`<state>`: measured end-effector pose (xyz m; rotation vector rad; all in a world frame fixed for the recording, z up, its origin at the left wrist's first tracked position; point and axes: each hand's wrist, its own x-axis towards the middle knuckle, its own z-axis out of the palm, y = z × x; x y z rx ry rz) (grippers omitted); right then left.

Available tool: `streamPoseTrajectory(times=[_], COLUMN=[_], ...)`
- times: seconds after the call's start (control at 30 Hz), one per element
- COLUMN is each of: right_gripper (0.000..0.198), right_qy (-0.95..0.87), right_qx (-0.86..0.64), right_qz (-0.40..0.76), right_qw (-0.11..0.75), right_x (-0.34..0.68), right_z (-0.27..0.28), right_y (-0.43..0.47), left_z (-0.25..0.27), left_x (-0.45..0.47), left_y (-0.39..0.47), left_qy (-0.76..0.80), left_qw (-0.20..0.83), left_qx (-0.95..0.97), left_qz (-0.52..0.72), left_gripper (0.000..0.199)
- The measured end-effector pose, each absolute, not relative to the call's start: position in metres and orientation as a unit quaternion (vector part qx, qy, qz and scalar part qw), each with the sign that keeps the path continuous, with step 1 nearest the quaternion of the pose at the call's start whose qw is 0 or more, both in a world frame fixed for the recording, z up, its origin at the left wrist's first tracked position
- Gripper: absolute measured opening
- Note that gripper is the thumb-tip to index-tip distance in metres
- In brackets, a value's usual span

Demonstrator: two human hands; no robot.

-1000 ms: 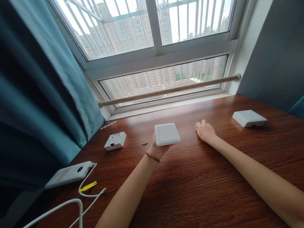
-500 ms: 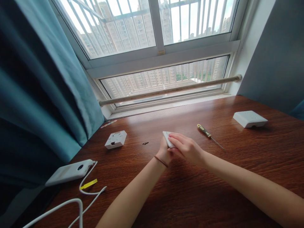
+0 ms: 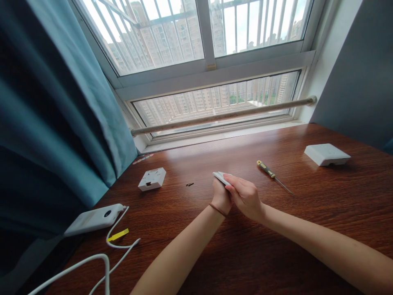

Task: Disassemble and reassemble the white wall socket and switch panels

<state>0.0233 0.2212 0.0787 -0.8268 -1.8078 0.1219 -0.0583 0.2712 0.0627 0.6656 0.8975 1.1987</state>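
Both hands are closed around a flat white plate (image 3: 221, 178), tilted above the middle of the table. My left hand (image 3: 221, 196), with a thin band at the wrist, grips it from below and the left. From the right, the fingers of my right hand (image 3: 245, 196) lie over its edge; much of the plate is hidden by them. Left of the hands lie small dark screws (image 3: 189, 184) and, farther off, a white box (image 3: 152, 179) with a cut-out in its side. A screwdriver (image 3: 270, 172) with a yellow and grey handle rests to the right.
Another white box (image 3: 328, 155) stands at the far right of the brown wooden table (image 3: 294, 246). A white power bank (image 3: 95, 219) with a white cable (image 3: 123, 256) and yellow tag (image 3: 119, 234) lies at left, beside the blue curtain (image 3: 101, 135). A window is behind the table.
Both hands have shifted slightly right with the plate, and the plate has turned to show more of its edge. The right fingers have moved along it. The view has shifted slightly.
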Motion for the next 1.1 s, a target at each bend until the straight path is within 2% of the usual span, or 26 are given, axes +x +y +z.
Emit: streamPoseTrajectory(times=[0.13, 0.27, 0.33, 0.43, 0.57, 0.63, 0.87, 1.1], right_gripper=[0.031, 0.03, 0.029, 0.027, 0.025, 0.025, 0.027, 0.022], right_qy=[-0.729, -0.659, -0.657, -0.741, -0.853, -0.864, -0.843, -0.849], right_qx=[-0.35, -0.38, -0.396, -0.376, -0.307, -0.314, -0.347, -0.367], right_qz=[0.16, 0.227, 0.209, 0.187, 0.209, 0.224, 0.275, 0.209], right_qw=[0.565, 0.609, 0.607, 0.524, 0.367, 0.323, 0.305, 0.317], right_x=[0.026, 0.037, 0.044, 0.05, 0.046, 0.042, 0.036, 0.035], right_z=[0.083, 0.102, 0.114, 0.128, 0.132, 0.126, 0.107, 0.101], right_y=[0.224, 0.232, 0.235, 0.235, 0.233, 0.233, 0.234, 0.229], left_z=[0.079, 0.105, 0.115, 0.121, 0.11, 0.1, 0.084, 0.093], left_x=[-0.068, -0.085, -0.094, -0.109, -0.13, -0.136, -0.135, -0.131], left_y=[0.268, 0.261, 0.258, 0.255, 0.256, 0.258, 0.262, 0.257], left_qy=[0.393, 0.338, 0.29, 0.277, 0.355, 0.392, 0.445, 0.465], left_qw=[0.684, 0.762, 0.78, 0.769, 0.734, 0.722, 0.695, 0.676], left_qx=[0.272, 0.332, 0.39, 0.428, 0.461, 0.469, 0.482, 0.477], left_qz=[0.551, 0.442, 0.394, 0.387, 0.35, 0.324, 0.293, 0.315], left_gripper=[0.037, 0.044, 0.034, 0.03, 0.026, 0.029, 0.032, 0.032])
